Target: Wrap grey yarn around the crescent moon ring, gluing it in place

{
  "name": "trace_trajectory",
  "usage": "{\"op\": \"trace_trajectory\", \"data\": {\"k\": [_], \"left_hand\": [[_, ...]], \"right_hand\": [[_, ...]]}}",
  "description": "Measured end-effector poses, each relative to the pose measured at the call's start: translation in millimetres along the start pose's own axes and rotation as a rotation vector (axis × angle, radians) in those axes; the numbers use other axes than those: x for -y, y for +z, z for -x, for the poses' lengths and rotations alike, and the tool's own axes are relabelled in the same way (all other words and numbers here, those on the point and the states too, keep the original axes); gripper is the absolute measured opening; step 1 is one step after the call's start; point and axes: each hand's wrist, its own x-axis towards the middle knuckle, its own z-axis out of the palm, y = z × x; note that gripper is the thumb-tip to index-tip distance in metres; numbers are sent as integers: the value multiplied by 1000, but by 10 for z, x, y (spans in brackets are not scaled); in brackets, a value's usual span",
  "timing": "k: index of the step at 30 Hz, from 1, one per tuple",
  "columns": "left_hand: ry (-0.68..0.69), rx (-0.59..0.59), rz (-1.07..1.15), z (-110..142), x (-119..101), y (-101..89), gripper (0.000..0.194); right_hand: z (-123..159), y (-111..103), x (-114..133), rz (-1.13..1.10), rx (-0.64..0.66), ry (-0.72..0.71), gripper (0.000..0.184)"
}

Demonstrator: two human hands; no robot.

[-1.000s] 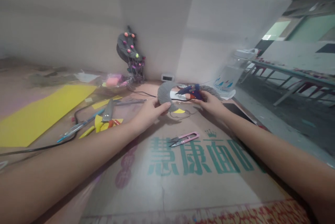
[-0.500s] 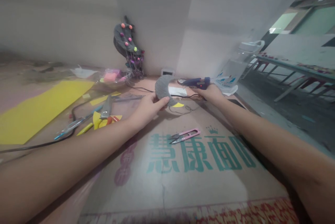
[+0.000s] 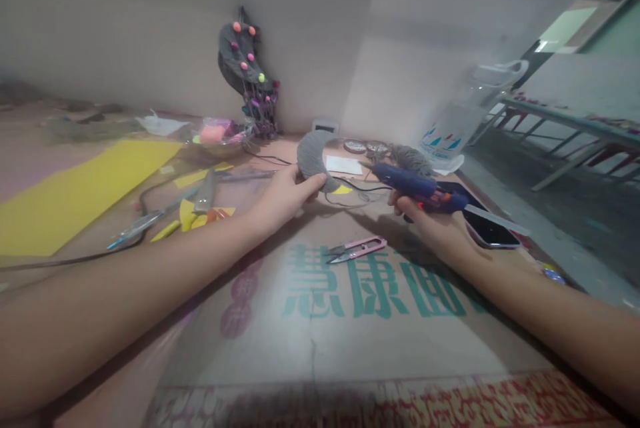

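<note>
My left hand (image 3: 295, 191) pinches the lower part of a grey, yarn-wrapped crescent (image 3: 311, 151), held upright above the table. A bit of yellow (image 3: 343, 190) shows at the crescent's lower tip, with a loose strand of grey yarn trailing beside it. To the right, my right hand (image 3: 423, 218) grips a dark blue glue gun (image 3: 407, 181). Its nozzle points left toward the crescent, apart from it, and a glue stick (image 3: 495, 220) juts from its back. Pink thread snips (image 3: 357, 249) lie on the printed cardboard (image 3: 320, 348) below both hands.
Against the wall leans a larger grey crescent (image 3: 233, 58) with coloured beads. Scissors (image 3: 205, 195), yellow scraps and a yellow sheet (image 3: 95, 188) lie at left. A phone (image 3: 493, 231), a grey yarn bundle (image 3: 413, 158) and a plastic bottle (image 3: 455, 108) are at right.
My right hand has brought the glue gun nearer to me and to the right, uncovering the yarn bundle and more of the phone. The left hand still holds the crescent in about the same place.
</note>
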Motion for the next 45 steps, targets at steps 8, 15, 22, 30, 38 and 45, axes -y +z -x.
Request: {"op": "trace_trajectory", "data": {"k": [8,15,22,30,38,45], "left_hand": [[37,-27,9,-61,79,-3,25],[30,-6,1,-64,101,-7,29],[23,10,2,-69,110,1,29],[30,12,32,-77,134,-3,29],[17,9,10,-62,79,-2,27],[19,22,15,-54,84,-6,29]], "right_hand": [[27,-16,247,51,259,-69,19],[19,-2,190,106,278,-62,23],[11,17,270,67,268,-14,20],[11,39,330,64,245,-17,18],[22,40,306,45,262,17,20],[14,54,298,48,251,22,22]]}}
